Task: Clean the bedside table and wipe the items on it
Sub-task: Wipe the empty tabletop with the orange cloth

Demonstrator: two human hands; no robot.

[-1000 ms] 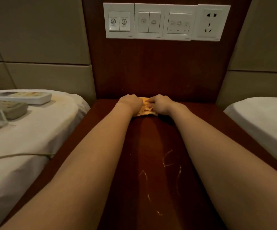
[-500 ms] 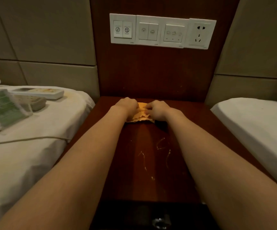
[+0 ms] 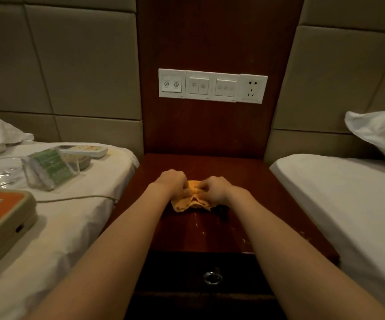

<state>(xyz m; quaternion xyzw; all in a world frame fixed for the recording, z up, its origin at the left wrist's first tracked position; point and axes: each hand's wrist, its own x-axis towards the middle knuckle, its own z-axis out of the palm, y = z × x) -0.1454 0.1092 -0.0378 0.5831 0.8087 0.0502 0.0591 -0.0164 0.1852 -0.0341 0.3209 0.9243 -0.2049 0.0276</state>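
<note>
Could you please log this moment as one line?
left hand: grips orange cloth | right hand: grips orange cloth | orange cloth: bunched on bedside table

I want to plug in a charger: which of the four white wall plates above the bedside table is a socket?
The rightmost white square wall plate: it alone has dark plug slots. The three white switch plates left of it carry only switches.

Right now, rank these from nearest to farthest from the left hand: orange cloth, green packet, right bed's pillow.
1. The orange cloth, gripped by the left hand on the bedside table.
2. The green packet, on the left bed.
3. The pillow, far right on the other bed.
</note>
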